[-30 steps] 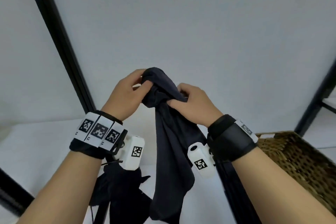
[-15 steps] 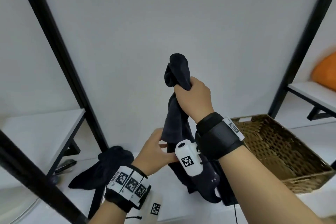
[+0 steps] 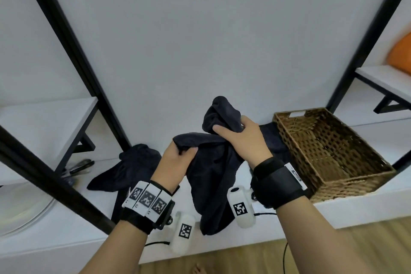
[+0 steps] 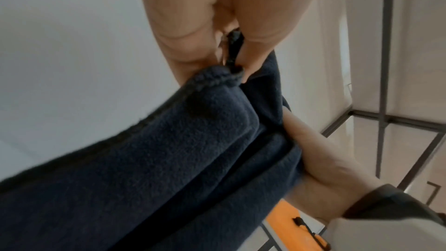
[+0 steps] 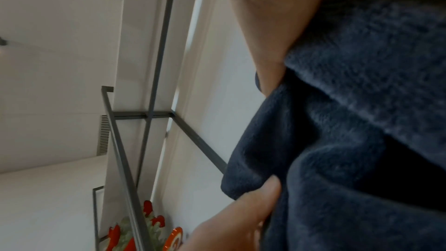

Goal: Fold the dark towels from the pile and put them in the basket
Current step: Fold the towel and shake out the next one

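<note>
A dark navy towel hangs bunched in the air above the white shelf, held by both hands. My left hand pinches its hemmed edge between thumb and fingers. Higher and to the right, my right hand grips a bunched fold of the same towel. More dark towels lie crumpled on the shelf at the left, and another dark cloth lies behind my right hand beside the basket. The woven brown basket stands to the right with nothing visible in it.
Black metal shelf posts rise at left and right. A white shelf sits at the left with dark tools under it. An orange object rests on the right shelf. A cable hangs over the wooden floor.
Both hands have come down with the towel. The left hand has risen from low on the cloth to pinch an edge close beside the right hand; the view has tilted down.
</note>
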Demonstrator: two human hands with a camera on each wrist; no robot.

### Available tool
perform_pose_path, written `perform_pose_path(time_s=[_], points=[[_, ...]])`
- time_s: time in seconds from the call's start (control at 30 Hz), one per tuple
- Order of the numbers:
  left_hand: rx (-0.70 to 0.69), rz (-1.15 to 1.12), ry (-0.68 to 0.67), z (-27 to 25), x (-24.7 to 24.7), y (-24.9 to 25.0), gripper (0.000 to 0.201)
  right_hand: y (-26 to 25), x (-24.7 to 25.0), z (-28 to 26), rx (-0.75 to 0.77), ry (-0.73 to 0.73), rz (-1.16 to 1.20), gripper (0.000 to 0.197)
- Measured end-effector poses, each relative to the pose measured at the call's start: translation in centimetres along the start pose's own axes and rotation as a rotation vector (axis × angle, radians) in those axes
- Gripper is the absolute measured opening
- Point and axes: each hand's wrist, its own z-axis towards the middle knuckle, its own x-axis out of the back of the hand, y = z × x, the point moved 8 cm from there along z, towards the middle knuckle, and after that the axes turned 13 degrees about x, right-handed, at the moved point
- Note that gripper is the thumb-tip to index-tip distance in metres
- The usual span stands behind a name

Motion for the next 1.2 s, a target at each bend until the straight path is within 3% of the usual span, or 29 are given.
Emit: perform_pose_path(time_s=[0.13,0.23,0.4,0.53,0.77,0.83,1.0,1.1,1.2], points=[[0.069,0.14,0.077,1.2,1.1,-5.1,0.014,5.9,-0.5,-2.3,-0.105,-0.132,-0.027,0.04],[0.207,0.198,0.112,2.8,1.9,-9.9,0.019,11.7,0.3,-4.0,-0.232,-0.121,-0.099,0.04],[0.388,0.242,0.109,5.2,2.7,-16.6,0.019,19.7,1.6,-5.6,-0.335,-0.115,-0.289,0.016],[0.47,0.282,0.108,7.7,3.6,-19.8,0.019,23.4,1.9,-4.9,-0.389,-0.132,-0.411,0.013],[0.591,0.195,0.222,13.0,6.5,-22.4,0.009,27.0,1.3,-0.6,-0.422,-0.053,-0.373,0.007],[0.558,0.206,0.291,14.9,7.7,-22.2,0.007,27.5,1.0,1.6,-0.417,0.008,-0.35,0.013],[0.491,0.152,0.451,19.5,10.6,-21.9,0.03,28.8,0.0,6.5,-0.387,0.091,-0.385,0.054],[0.517,0.096,0.519,22.2,11.7,-22.7,0.041,30.1,-0.6,8.4,-0.322,0.09,-0.453,0.064],[0.52,0.19,0.532,24.5,12.2,-24.0,0.039,31.5,-1.1,10.1,-0.226,0.068,-0.516,0.061]])
